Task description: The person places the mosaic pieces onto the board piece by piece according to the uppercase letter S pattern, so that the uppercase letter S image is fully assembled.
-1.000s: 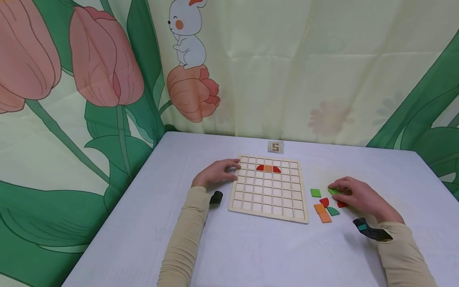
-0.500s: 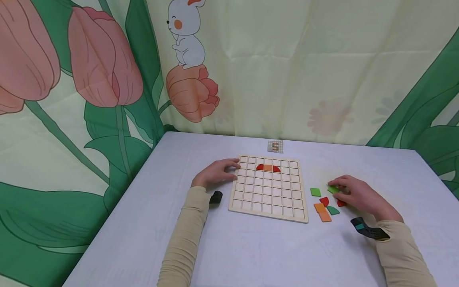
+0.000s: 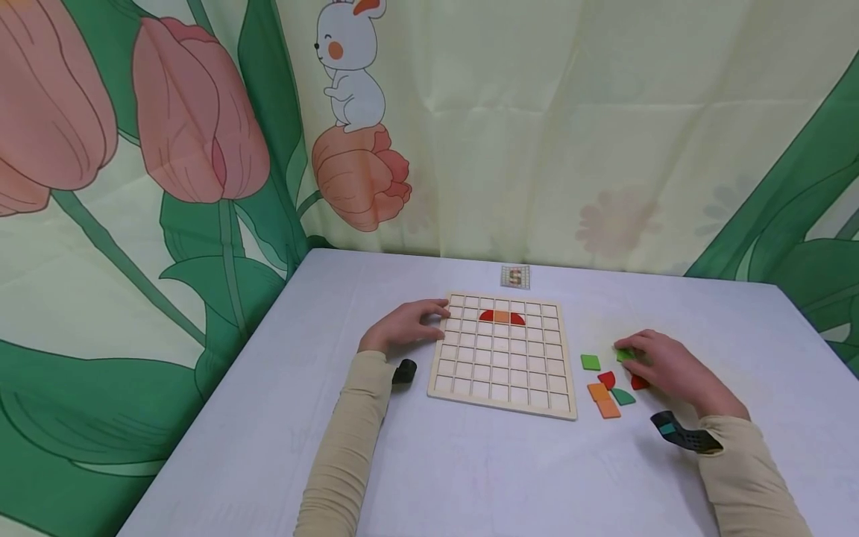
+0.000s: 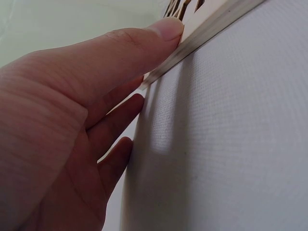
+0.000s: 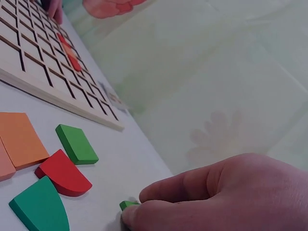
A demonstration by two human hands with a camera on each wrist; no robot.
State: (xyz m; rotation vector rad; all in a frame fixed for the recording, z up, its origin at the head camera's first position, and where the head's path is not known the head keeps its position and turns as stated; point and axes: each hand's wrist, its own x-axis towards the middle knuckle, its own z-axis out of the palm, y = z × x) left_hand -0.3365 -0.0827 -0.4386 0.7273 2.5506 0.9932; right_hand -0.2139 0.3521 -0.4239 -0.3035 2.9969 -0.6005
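A wooden grid board (image 3: 502,408) lies flat on the table. In one of its upper rows an orange square tile (image 3: 501,317) sits between two red rounded tiles. My left hand (image 3: 405,325) rests at the board's left edge, fingers relaxed; in the left wrist view the thumb (image 4: 166,30) touches the rim. My right hand (image 3: 671,367), right of the board, pinches a light green tile (image 5: 126,204) between thumb and fingers, which hide most of it. A red tile (image 3: 639,382) is partly hidden beneath that hand.
Left of my right hand lie a light green square tile (image 3: 590,362), a red rounded tile (image 3: 607,380), a dark green rounded tile (image 3: 623,397) and two orange tiles (image 3: 608,408). A small pattern card (image 3: 515,277) lies behind the board. A printed curtain (image 3: 503,149) hangs behind the table.
My right wrist has shifted slightly left while its fingers stay at the light green tile. The left hand and the board have not visibly moved.
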